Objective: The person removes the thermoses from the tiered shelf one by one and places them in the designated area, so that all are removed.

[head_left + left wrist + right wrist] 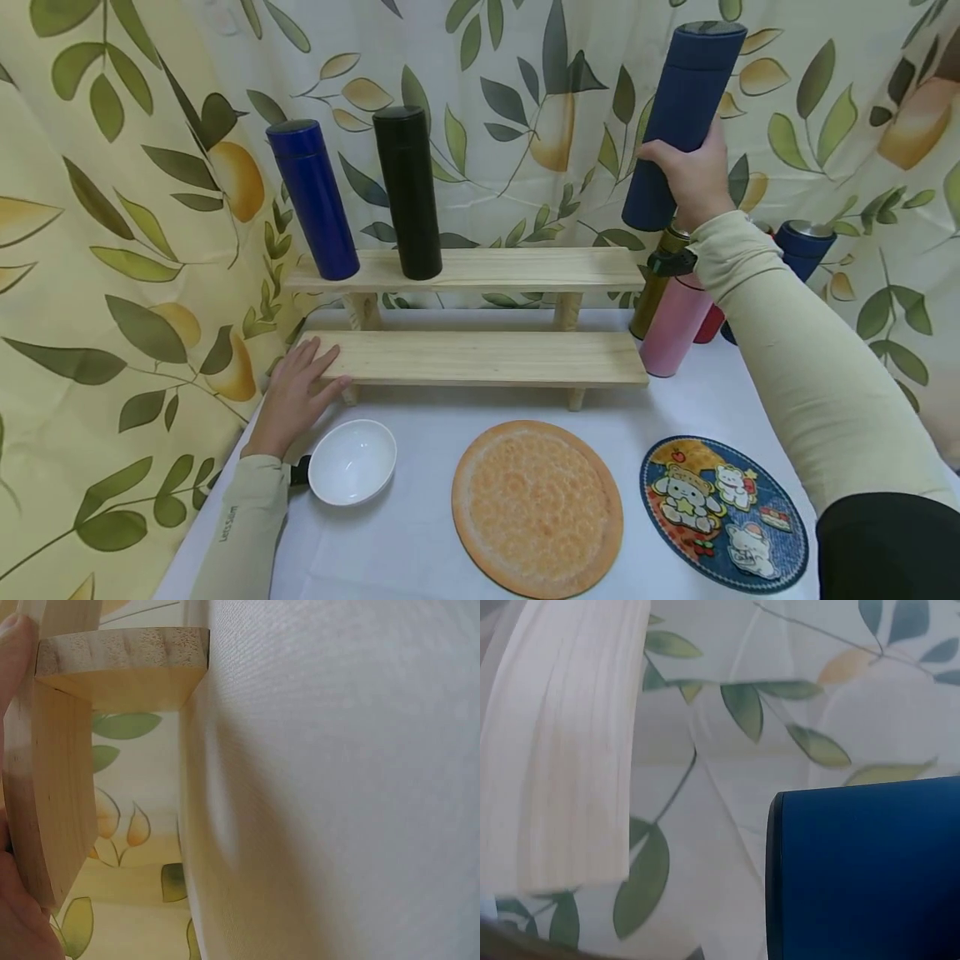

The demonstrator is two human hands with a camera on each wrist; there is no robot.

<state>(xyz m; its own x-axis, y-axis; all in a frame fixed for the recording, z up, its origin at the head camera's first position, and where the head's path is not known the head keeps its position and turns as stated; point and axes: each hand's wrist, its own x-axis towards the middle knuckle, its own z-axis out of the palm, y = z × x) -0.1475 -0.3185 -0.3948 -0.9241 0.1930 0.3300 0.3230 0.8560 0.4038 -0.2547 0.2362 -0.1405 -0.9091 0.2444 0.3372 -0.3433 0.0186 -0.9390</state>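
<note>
My right hand (693, 171) grips a dark blue thermos flask (686, 108), its thumb and fingers around the middle. The flask tilts and hangs in the air, above and past the right end of the upper tier. Its lower end also shows in the right wrist view as a blue cylinder (870, 870). My left hand (296, 396) rests on the left end of the lower board of a two-tier wooden stand (480, 358), fingers fairly straight. A bright blue flask (315, 200) and a black flask (408, 196) stand upright on the upper tier's left part.
Right of the stand are a pink bottle (675, 329), a gold bottle (651, 287) and another blue one (802, 250), partly hidden by my forearm. In front lie a white bowl (352, 462), a round tan mat (536, 508) and a cartoon mat (720, 512). Leaf-patterned curtain (495, 108) hangs behind.
</note>
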